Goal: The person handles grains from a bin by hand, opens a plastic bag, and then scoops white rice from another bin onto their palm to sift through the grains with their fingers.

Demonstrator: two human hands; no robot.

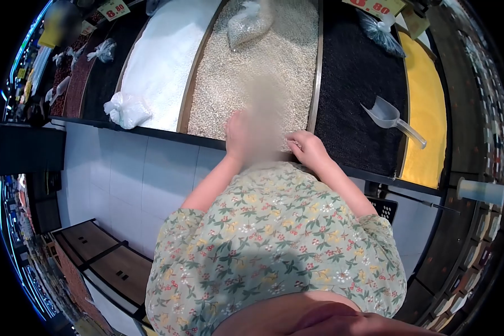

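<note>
My left hand (238,133) is at the front of a bin of pale grain (207,95), and a blurred patch covers most of its fingers. To the right of the patch, my right hand (308,148) rests over the bin's front edge, its fingers curled and pinched together. Whatever lies between those fingertips is too small to make out. Farther back on the grain lies a clear plastic bag (249,28) with pale contents.
White grain (165,56) with a knotted bag (127,110) at its front fills the bin to the left. On the right are black grain (355,84), a clear scoop (385,113) and yellow grain (427,112). Price signs (113,9) stand behind. A wooden shelf unit (101,252) is lower left.
</note>
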